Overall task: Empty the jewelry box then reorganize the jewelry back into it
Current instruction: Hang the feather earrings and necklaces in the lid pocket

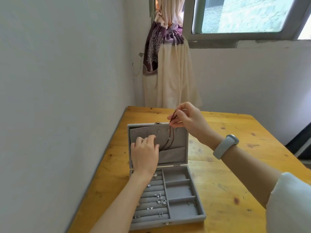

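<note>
Right hand (185,118) pinches a necklace (170,138) at the lid's (178,140) 12 o'clock; left hand (144,152) lies flat on the lid. Rings (159,199) sit in the box (185,204); progress unclear.

We've got the grey velvet jewelry box (183,192) wide open, its lid (182,140) standing up at the back with a metal clasp on the top edge. A dark red beaded necklace (168,140) hangs down across the lid's lining, its lower end tucked into the pocket (171,156) along the bottom. Down in the base, we see ring rolls on the left side carrying silver earrings and heart-shaped pieces (160,200), and on the right, three open compartments (180,192) stacked front to back.
</note>
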